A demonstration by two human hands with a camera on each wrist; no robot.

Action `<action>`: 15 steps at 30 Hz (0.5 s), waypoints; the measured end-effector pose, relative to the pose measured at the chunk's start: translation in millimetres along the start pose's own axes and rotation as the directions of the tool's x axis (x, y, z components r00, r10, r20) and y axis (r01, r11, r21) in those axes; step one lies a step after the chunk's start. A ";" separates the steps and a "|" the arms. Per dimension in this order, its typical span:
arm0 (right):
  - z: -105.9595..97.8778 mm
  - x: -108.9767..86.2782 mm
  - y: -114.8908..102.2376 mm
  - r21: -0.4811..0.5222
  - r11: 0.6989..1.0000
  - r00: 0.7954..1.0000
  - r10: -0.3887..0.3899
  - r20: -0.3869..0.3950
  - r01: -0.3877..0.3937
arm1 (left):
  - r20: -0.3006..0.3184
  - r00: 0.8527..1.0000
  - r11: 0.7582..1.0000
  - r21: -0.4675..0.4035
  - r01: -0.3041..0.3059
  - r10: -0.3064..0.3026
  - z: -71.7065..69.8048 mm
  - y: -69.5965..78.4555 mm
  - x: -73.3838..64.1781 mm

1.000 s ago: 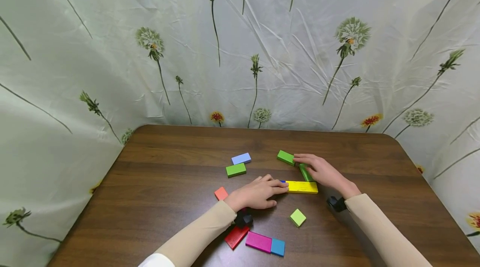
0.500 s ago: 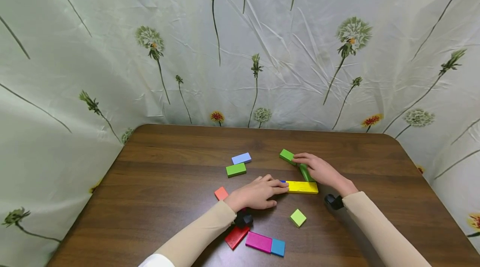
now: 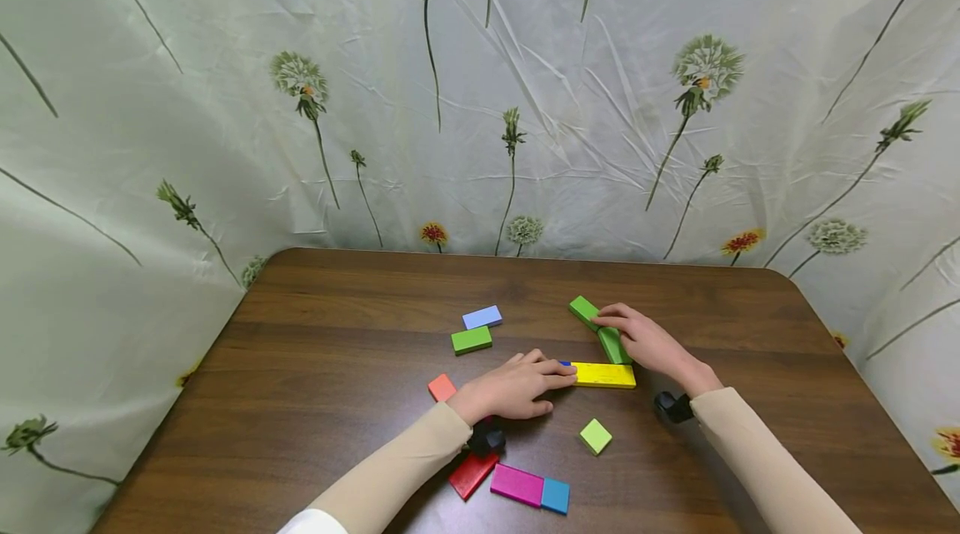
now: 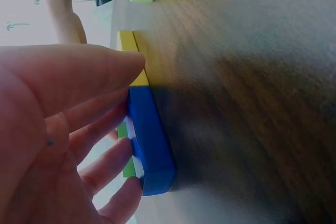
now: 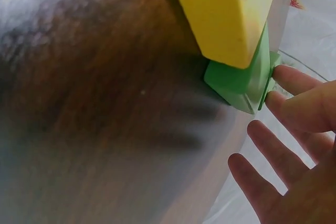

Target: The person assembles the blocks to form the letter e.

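My left hand [image 3: 521, 386] lies over a blue block [image 4: 152, 140], fingertips on its upper face. End to end with it sits a long yellow block [image 3: 604, 375]; the left thumb reaches past the join in the left wrist view. My right hand [image 3: 648, 342] touches the far green block [image 3: 583, 309] with its fingertips, near the corner where it meets a second green block [image 3: 614, 346]. That second block slants up from the yellow block's right end. In the right wrist view the other fingers are spread, clear of the green pieces.
Left of the hands lie a light blue block [image 3: 482, 317], another green block [image 3: 472, 340] and an orange block [image 3: 442, 387]. Nearer are a red block [image 3: 473, 476], a magenta block [image 3: 517, 485], a teal block [image 3: 555, 496] and a lime cube [image 3: 596, 436]. A flowered curtain [image 3: 360, 101] hangs behind the wooden table [image 3: 315, 367].
The far green block has slid right and turned under the right fingertips, and is now closer in line with the second green block. The left hand has stayed put.
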State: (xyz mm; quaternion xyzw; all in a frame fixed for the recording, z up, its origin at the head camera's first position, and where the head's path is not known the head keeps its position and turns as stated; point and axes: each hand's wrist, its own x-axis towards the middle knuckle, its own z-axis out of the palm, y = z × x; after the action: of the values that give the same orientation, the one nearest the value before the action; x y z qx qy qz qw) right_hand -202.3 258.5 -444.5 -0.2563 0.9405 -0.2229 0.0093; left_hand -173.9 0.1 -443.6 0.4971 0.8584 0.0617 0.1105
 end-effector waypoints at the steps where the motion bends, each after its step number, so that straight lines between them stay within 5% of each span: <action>1: -0.1 -0.3 0.3 -0.004 1.000 1.000 0.000 -0.001 0.000 | 0.000 1.000 1.000 -0.001 0.001 -0.001 -0.1 0.1 0.0; 15: -0.4 -4.7 0.7 0.011 0.997 0.996 0.077 0.037 -0.078 | 0.010 1.000 1.000 -0.011 0.012 -0.012 -0.6 1.0 0.6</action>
State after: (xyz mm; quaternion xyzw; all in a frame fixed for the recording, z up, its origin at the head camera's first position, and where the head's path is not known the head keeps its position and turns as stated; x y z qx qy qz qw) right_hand -198.7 261.4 -444.9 -0.2236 0.9480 -0.2236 0.0368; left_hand -173.5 1.0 -442.9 0.4917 0.8605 0.0632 0.1175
